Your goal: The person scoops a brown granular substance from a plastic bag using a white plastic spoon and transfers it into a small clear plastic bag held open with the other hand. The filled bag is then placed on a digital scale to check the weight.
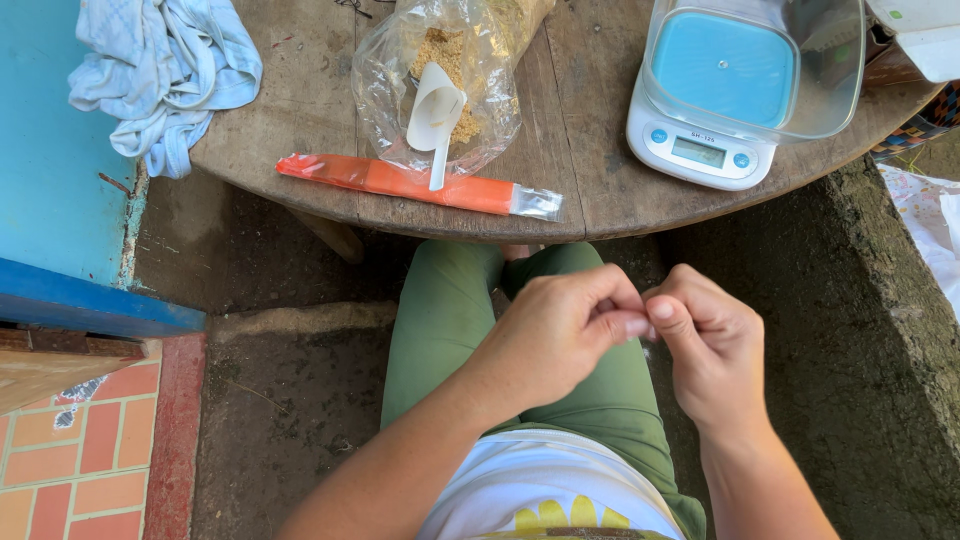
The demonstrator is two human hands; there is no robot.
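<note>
Both hands met above lap, below table's near edge. Left hand (560,335) and right hand (705,345) had fingertips pinched together on sth tiny; item itself too small to tell. Judged: fiddling step, fine grip needed. On table (580,150): orange tube packet (410,184) along near edge, clear bag w/ white scoop (437,115) behind, scale (725,95) at right, blue cloth (165,70) at left edge.

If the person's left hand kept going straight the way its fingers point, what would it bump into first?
The left hand points right, fingertips already meeting the right hand above the green-trousered lap. It would press into that hand's fingers first; whether something tiny is pinched between them cannot be told.
</note>
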